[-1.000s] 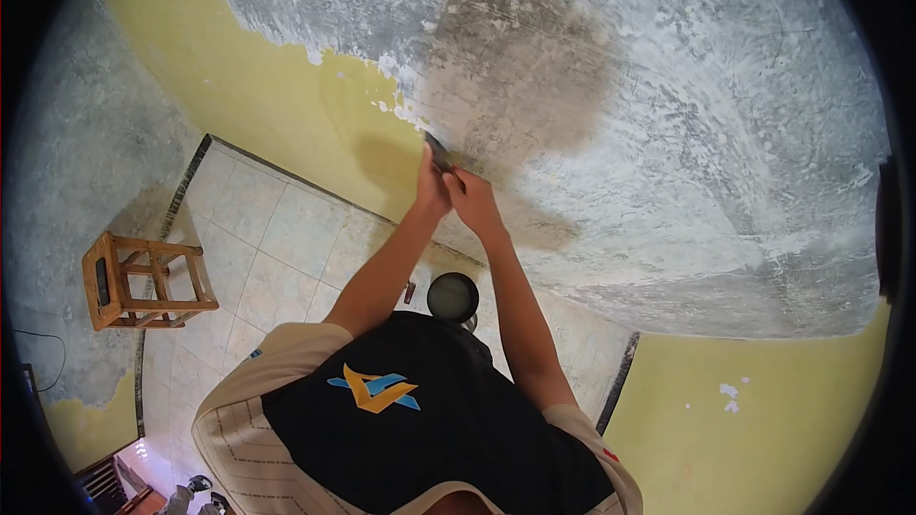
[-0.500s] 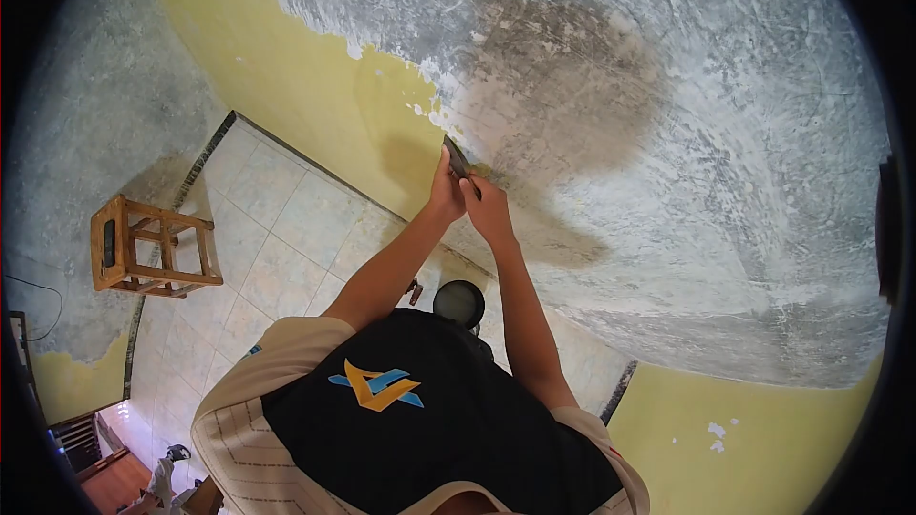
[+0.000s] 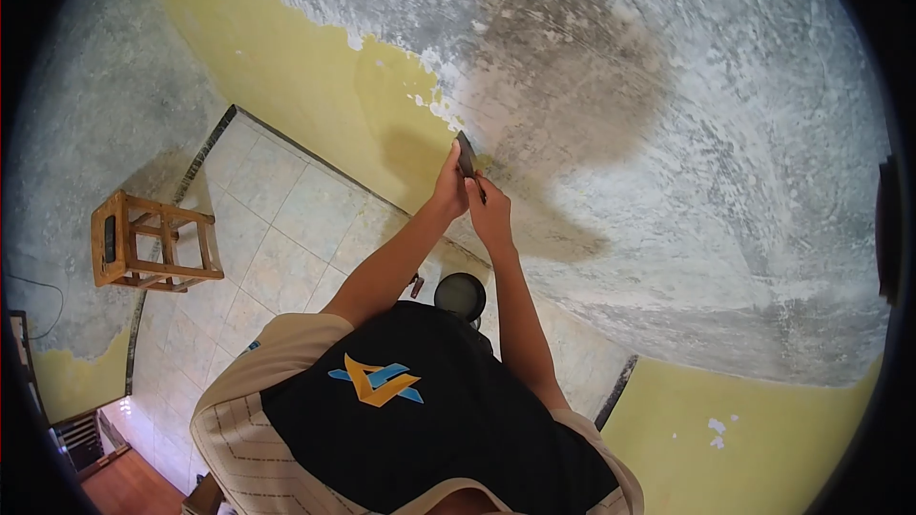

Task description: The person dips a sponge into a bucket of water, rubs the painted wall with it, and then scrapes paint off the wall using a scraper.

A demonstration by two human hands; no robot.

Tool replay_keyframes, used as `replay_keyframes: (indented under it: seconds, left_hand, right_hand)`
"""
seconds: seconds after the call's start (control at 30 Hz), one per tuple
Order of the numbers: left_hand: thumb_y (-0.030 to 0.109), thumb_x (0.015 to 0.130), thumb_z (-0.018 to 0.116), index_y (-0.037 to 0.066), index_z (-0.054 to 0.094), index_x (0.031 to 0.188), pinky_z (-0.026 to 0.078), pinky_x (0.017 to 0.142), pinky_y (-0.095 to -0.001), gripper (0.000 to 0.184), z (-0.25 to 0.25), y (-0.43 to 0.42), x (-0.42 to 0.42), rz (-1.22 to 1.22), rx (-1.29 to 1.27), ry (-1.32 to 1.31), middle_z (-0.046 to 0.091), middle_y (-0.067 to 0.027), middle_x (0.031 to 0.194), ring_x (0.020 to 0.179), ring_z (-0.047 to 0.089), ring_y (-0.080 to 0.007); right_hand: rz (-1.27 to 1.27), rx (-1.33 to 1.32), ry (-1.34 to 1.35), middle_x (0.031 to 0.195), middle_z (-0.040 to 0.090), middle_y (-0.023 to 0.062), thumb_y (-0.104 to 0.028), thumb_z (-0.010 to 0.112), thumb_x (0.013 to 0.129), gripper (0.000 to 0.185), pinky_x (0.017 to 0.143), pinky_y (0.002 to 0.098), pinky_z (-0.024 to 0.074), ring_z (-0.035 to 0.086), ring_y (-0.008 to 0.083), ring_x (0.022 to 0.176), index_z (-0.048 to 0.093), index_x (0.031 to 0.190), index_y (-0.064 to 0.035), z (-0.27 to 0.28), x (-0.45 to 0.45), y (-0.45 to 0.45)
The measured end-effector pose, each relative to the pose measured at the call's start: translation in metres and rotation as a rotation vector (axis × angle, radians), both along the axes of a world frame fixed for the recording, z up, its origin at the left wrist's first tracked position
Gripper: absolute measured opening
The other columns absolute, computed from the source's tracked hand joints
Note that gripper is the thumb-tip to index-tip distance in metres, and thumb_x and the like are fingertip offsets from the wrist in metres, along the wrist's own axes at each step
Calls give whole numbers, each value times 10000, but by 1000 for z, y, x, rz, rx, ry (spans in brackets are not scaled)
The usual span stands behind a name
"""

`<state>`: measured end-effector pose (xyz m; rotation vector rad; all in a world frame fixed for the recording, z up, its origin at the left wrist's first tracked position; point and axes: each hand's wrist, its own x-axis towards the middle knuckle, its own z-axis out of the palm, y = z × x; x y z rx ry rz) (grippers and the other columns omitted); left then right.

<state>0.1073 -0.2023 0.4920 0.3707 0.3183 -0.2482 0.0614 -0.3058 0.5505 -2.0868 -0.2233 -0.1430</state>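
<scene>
Both of my hands are on a dark, flat-bladed scraper (image 3: 466, 154), its tip at the wall where peeling yellow paint meets bare grey plaster. My left hand (image 3: 451, 189) is closed around the blade's left side, the thumb lying along it. My right hand (image 3: 490, 215) grips the handle end, mostly hidden by the fingers. White flakes (image 3: 441, 110) of chipped paint edge show just above the tip. A damp-looking brown patch (image 3: 572, 76) darkens the plaster wall (image 3: 744, 162) up and to the right.
A wooden stool (image 3: 157, 240) stands at the left on the tiled floor (image 3: 286, 229). A dark round pan-like object (image 3: 460, 298) is below my arms, near my body. A dark baseboard strip (image 3: 324, 170) runs along the yellow wall's foot.
The scraper and both hands have shifted slightly right, and the blade is turned more upright. Another person's leg and shoe at the lower left have gone out of view.
</scene>
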Motion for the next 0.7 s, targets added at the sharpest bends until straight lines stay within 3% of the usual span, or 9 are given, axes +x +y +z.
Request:
replay_keyframes:
  seconds: [0.1,0.23,0.3,0.43,0.5,0.6,0.7]
  left_hand:
    - [645,967,598,149,614,1052,530,739,-355,503,7,-6,0,41,-17,-13,627,-23,893,809,598,-190]
    - [651,972,582,145,599,1116,535,710,-378,526,7,5,8,106,-39,-34,630,-33,892,785,607,-201]
    - [651,974,578,143,592,1144,536,702,-386,536,-1,9,8,126,-62,-55,632,-38,895,777,610,-205]
    - [652,976,573,142,583,1187,538,707,-386,552,0,11,7,65,-58,-19,632,-46,908,767,612,-207]
    - [657,973,575,143,588,1177,538,710,-386,554,9,3,4,94,-43,-45,631,-45,909,769,612,-206]
    - [679,960,576,144,602,1148,533,701,-394,568,18,-3,1,58,-10,29,628,-44,902,758,607,-208]
    - [693,950,578,146,614,1132,531,709,-401,578,11,9,5,28,26,59,630,-39,905,774,607,-207]
  right_hand:
    - [32,-45,118,932,729,241,-292,643,1012,376,753,347,535,712,269,799,693,1162,49,18,0,-10]
    - [51,-41,28,926,728,231,-298,647,1010,369,744,345,531,697,251,775,693,1152,40,7,16,2]
    - [103,-80,-4,920,701,269,-277,655,993,353,758,386,549,734,331,839,691,1190,14,1,23,13]
    - [74,-65,7,891,697,259,-288,657,993,369,734,371,539,721,302,786,692,1200,16,3,13,11]
    - [16,-52,35,851,701,195,-285,648,1010,331,719,338,516,644,220,725,709,1162,3,9,4,3]
    - [62,-6,33,799,676,221,-305,653,998,372,681,359,512,654,284,683,698,1167,24,9,6,-8]
    - [35,30,-56,758,651,215,-295,654,999,350,667,361,507,629,266,653,701,1128,26,-2,11,6]
